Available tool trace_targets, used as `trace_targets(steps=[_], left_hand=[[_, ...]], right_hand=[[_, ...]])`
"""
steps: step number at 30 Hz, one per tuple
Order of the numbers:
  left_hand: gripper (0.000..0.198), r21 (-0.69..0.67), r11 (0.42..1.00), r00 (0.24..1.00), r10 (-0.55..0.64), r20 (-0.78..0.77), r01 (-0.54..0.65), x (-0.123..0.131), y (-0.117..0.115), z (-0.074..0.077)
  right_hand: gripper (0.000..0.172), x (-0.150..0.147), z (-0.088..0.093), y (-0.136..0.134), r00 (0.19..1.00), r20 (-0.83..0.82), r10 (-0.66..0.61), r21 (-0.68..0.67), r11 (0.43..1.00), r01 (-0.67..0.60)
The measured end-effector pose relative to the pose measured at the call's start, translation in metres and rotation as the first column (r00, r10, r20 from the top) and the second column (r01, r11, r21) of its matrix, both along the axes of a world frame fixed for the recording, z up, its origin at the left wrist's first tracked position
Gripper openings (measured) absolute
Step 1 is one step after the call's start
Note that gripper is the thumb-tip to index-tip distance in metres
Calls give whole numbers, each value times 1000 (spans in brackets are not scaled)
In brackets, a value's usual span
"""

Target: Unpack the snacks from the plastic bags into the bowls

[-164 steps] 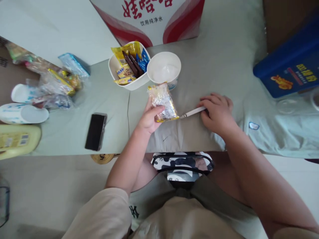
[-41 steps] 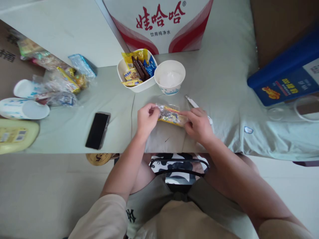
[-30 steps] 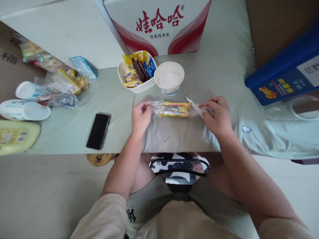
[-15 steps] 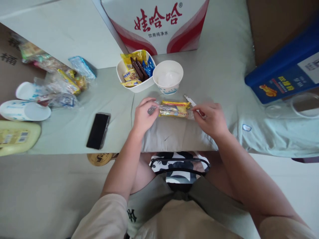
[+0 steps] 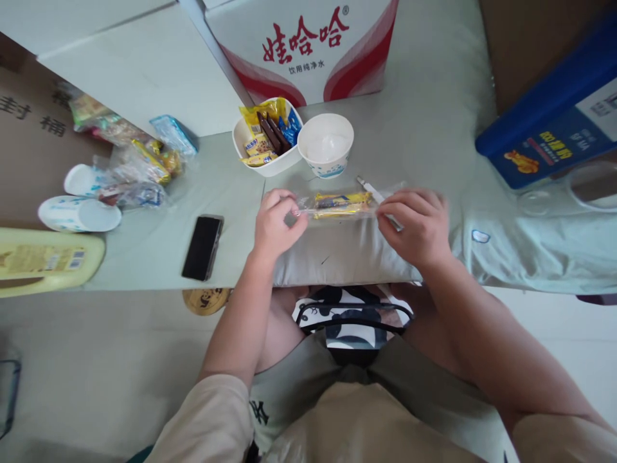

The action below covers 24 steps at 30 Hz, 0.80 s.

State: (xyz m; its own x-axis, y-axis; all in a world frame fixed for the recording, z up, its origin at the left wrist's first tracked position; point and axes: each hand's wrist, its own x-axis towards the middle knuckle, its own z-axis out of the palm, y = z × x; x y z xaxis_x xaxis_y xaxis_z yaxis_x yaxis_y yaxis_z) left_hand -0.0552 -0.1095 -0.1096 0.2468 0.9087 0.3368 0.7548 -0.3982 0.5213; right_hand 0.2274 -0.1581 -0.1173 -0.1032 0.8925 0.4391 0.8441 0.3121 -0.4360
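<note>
Left hand (image 5: 278, 224): was curled, thumb and fingertips pinching one end of the clear film (image 5: 308, 212).
Right hand (image 5: 418, 224): was half curled, seemingly pinching the other end, beside the white tool (image 5: 370, 188).
Yellow packets (image 5: 341, 203): lay between both hands, in front of the paper cup (image 5: 328, 168).
Film, done: it was spread along the packets.
Film, left: its ends seemed not yet folded.

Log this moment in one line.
left hand: holding clear wrapper, left end | right hand: holding right end | inside: yellow snacks | beyond: white cup
</note>
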Motion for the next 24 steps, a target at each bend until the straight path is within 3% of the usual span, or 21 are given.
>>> trace_targets(steps=[3, 6, 10, 13, 15, 17, 18, 21, 24], left_hand=[[25, -49, 998, 999, -26, -24, 25, -1, -3, 1], [34, -51, 998, 999, -44, -5, 44, -4, -4, 2], [46, -76, 996, 998, -55, 16, 57, -7, -3, 4], [49, -201, 977, 997, -72, 22, 75, -8, -4, 3], [41, -249, 967, 998, -57, 14, 59, -8, -4, 1], [16, -238, 971, 1000, -29, 0, 28, -7, -4, -2], [16, -228, 973, 1000, -31, -6, 29, -7, -4, -4], [71, -270, 957, 993, -119, -25, 108, -6, -4, -8], [79, -376, 922, 994, -109, -32, 89, -4, -4, -10]], right_hand=[[17, 3, 2, -3, 999, 19, -51, -42, 998, 51], [18, 5, 0, -7, 1000, 6, -18, -102, 995, 18], [29, 6, 5, -12, 995, -3, 97, -235, 967, -94], [40, 8, 12, -14, 972, 12, 233, -349, 912, -215], [52, 8, 14, -14, 959, 46, 280, -450, 863, -231], [54, 7, 14, -14, 952, 102, 287, -542, 819, -189], [52, 6, 13, -14, 951, 134, 278, -569, 807, -156], [45, 2, 9, -16, 950, 242, 199, -525, 850, -45], [43, -1, 6, -18, 949, 315, 34, -343, 936, 80]])
